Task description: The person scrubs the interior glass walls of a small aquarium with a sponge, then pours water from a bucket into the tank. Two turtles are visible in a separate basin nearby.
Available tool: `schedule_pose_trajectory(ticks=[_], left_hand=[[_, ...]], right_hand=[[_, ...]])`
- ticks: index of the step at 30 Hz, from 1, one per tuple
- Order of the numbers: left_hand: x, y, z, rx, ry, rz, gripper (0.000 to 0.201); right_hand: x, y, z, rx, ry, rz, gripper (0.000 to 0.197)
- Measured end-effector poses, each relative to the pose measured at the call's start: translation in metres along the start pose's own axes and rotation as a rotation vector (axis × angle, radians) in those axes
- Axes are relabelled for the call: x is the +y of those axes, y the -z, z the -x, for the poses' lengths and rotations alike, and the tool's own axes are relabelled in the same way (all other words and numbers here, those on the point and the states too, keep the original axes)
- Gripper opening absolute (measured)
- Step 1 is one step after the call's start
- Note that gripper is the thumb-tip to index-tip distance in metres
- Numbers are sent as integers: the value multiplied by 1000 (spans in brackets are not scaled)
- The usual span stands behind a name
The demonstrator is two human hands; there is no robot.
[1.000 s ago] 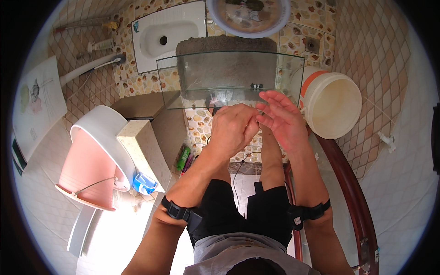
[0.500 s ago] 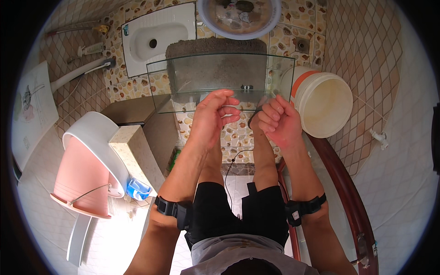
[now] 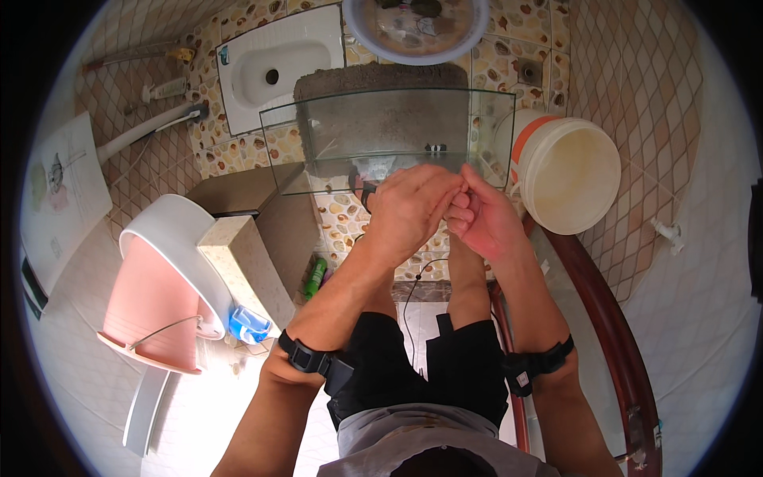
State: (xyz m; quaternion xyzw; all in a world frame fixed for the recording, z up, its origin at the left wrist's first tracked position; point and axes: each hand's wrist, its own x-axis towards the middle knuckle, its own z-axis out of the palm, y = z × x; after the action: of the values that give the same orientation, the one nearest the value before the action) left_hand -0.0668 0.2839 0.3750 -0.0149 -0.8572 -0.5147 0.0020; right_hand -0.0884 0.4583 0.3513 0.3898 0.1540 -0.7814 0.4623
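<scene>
Above the near edge of a rectangular clear glass tank (image 3: 278, 151), my two hands meet at the fingertips. My left hand (image 3: 407, 205) reaches across with its fingers pressed together toward the right thumb. Curled, with the thumb against the fingers, my right hand (image 3: 485, 213) is closed. Whatever lies in the pinch is too small or hidden to make out. Under the tank spreads a grey mat (image 3: 381, 78). A small black-and-white object (image 3: 435, 148) shows at the tank, just beyond my hands.
At the right stands a white bucket (image 3: 574, 176) with an orange band, beside a dark red curved rail (image 3: 592, 310). A basin of water (image 3: 355, 32) and a squat toilet (image 3: 238, 103) lie beyond. Left are a brown cabinet (image 3: 238, 191), a pink bucket (image 3: 155, 306) and a green bottle (image 3: 315, 277).
My left hand has moved right and its fingers now meet those of my right hand. The right hand stays closed in nearly the same place. The view has shifted slightly.
</scene>
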Motion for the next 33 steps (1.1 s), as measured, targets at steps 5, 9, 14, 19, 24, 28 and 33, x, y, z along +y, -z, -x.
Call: schedule_pose_trajectory(ticks=[5, 9, 14, 19, 24, 28, 33], left_hand=[[2, 0, 0, -27, -80, -143, 14], [-2, -1, 1, -49, -94, -177, 16], [-3, -5, 3, -71, -45, -289, 9], [1, -11, 9, -26, 440, -32, 5], [2, -17, 10, 56, 560, 230, 11], [7, -14, 9, 8, 441, 202, 9], [28, -15, 8, -57, 527, 355, 12]], right_hand=[[1, -1, 7, 98, 72, 93, 34], [0, -6, 14, 210, 137, 350, 35], [0, -9, 17, 303, 334, 1072, 36], [-14, 2, 13, -7, 154, 162, 42], [-19, 14, 16, -125, 36, -146, 44], [-17, 14, 15, -157, 24, -161, 43], [-14, 7, 16, -23, 63, 87, 42]])
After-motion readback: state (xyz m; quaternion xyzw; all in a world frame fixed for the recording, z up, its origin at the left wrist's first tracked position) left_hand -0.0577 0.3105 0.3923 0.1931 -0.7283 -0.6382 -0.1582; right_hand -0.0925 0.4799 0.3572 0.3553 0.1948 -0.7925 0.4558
